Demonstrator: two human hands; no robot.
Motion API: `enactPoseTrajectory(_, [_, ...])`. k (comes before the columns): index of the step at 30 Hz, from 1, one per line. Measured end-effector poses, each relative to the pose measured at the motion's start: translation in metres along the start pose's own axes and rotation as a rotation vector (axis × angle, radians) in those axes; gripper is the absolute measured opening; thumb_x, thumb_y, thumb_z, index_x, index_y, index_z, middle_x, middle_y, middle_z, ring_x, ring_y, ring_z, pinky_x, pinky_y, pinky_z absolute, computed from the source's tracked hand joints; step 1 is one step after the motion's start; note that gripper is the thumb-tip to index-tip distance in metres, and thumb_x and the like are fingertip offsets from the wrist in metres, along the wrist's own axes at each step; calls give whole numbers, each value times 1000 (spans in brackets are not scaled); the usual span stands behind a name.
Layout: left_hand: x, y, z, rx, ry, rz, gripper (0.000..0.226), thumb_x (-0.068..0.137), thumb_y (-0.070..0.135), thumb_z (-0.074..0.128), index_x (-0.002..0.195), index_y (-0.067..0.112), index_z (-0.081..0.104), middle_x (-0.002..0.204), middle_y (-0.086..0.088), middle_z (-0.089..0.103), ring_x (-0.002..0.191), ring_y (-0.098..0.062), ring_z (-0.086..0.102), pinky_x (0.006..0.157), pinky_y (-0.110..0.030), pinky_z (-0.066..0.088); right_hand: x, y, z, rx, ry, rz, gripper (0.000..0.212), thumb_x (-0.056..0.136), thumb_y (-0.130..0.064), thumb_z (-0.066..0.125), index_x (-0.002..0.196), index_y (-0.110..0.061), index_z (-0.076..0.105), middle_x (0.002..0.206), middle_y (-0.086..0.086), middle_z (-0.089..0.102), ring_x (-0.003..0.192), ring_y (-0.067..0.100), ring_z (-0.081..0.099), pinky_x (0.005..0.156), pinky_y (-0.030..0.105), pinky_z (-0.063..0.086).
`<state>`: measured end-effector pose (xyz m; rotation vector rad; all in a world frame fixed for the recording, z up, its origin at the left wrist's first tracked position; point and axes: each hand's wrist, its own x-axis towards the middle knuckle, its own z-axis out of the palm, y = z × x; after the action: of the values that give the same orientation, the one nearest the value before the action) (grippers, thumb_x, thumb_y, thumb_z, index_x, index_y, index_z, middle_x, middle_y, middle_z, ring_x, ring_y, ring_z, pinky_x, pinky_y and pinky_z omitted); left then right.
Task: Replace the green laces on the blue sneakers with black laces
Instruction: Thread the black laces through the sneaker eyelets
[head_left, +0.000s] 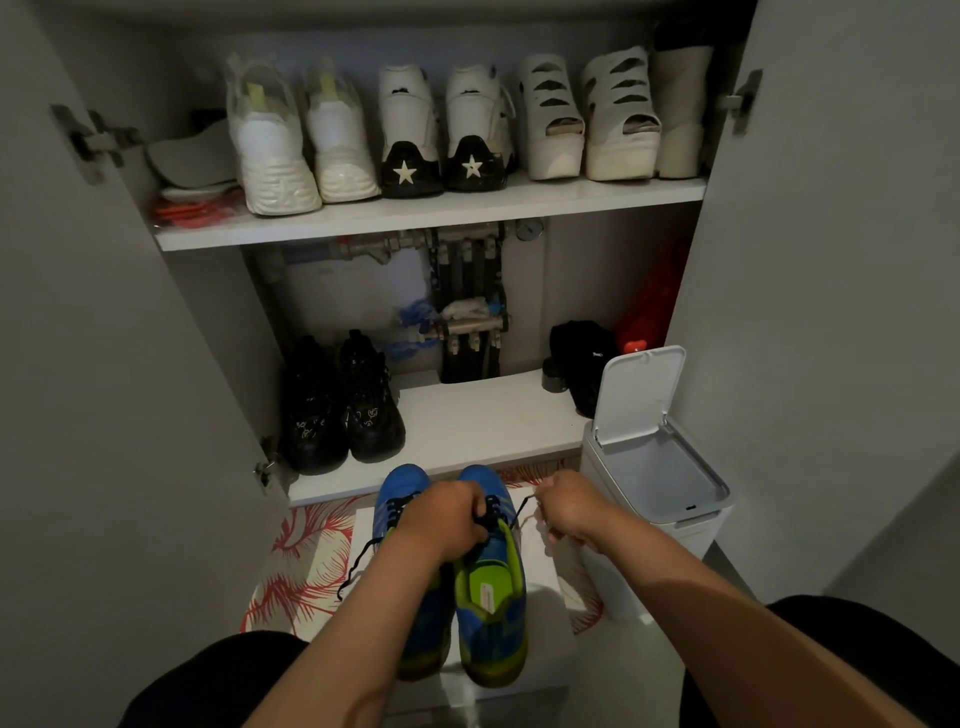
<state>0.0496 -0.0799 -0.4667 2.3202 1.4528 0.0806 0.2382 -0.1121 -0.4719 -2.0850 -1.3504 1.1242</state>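
Observation:
Two blue sneakers with green lining stand side by side on a white sheet on the floor, toes toward the cabinet: the left sneaker (402, 491) and the right sneaker (493, 582). Both carry black laces (358, 564); one loose end trails to the left. My left hand (447, 519) is closed on the lace at the right sneaker's eyelets. My right hand (569, 506) pinches a lace end pulled out to the right. No green lace is visible.
A white bin (652, 488) with its lid up stands right of the sneakers. The open shoe cabinet ahead holds black shoes (340, 410) on its lower shelf (488, 431) and several white shoes above. A red-patterned mat (296, 566) lies beneath.

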Motion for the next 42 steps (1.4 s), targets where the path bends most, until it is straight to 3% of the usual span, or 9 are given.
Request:
enactPoseTrajectory(5, [-1, 17, -1, -218, 44, 58, 26, 91, 33, 63, 116, 26, 67, 104, 4, 67, 96, -14, 62, 83, -28, 51, -6, -9, -6, 266, 85, -130, 23, 101, -7, 41, 81, -14, 52, 85, 11, 59, 52, 23, 56, 58, 34, 46])
enactPoseTrajectory(10, [2, 35, -1, -472, 78, 29, 25, 94, 29, 61, 74, 16, 68, 64, 1, 61, 59, -8, 53, 63, -27, 44, -20, -24, -12, 376, 124, -255, 23, 104, -17, 41, 88, -8, 54, 70, 5, 58, 43, 13, 51, 44, 23, 38])
enactPoseTrajectory(14, [3, 39, -11, -671, 194, -37, 30, 93, 27, 63, 65, 16, 67, 61, -4, 67, 52, -7, 57, 62, -27, 48, -26, -27, -16, 451, 88, -243, 14, 103, -11, 46, 108, -7, 57, 89, 11, 66, 51, 19, 55, 47, 23, 42])
enactPoseTrajectory(17, [5, 43, -23, -910, 288, -10, 26, 93, 22, 64, 70, 12, 69, 61, -6, 66, 56, -11, 58, 61, -29, 51, -29, -19, -12, 302, -89, -207, 26, 96, -6, 50, 119, -13, 61, 102, 14, 69, 59, 18, 63, 41, 20, 41])
enactPoseTrajectory(21, [4, 43, -37, -1079, 294, 70, 17, 95, 13, 63, 82, 17, 74, 66, 3, 69, 61, -6, 62, 58, -16, 50, -25, -13, -4, 137, -170, -265, 20, 100, -22, 55, 111, -14, 69, 104, 19, 73, 66, 13, 67, 44, 18, 43])
enactPoseTrajectory(25, [1, 31, -36, -932, 234, 90, 18, 96, 10, 60, 98, 23, 73, 79, 7, 70, 72, -5, 63, 65, -15, 49, -21, -15, -2, 147, -138, -259, 22, 99, -26, 57, 98, -10, 72, 98, 13, 75, 60, 12, 68, 42, 18, 42])
enactPoseTrajectory(29, [0, 9, -28, -451, 93, 3, 31, 93, 12, 59, 118, 30, 57, 99, 9, 63, 85, -4, 58, 66, -5, 41, -17, -23, -2, 326, -7, -273, 21, 98, -17, 58, 81, -13, 70, 79, 7, 73, 50, 12, 62, 39, 17, 38])
enactPoseTrajectory(34, [-3, -10, -13, -62, -185, -82, 40, 90, 9, 54, 128, 21, 59, 125, -3, 61, 111, -21, 59, 84, -23, 43, -12, -28, 2, 466, 46, -294, 28, 101, -4, 48, 85, -7, 71, 78, 6, 71, 57, 0, 65, 56, 16, 51])
enactPoseTrajectory(42, [-5, -13, -17, 91, -137, -64, 10, 85, 24, 62, 92, 19, 67, 101, -5, 69, 97, -23, 64, 85, -36, 55, -12, -38, 0, 575, 70, -223, 32, 104, -10, 43, 85, -10, 68, 81, 9, 71, 58, 3, 65, 48, 10, 45])
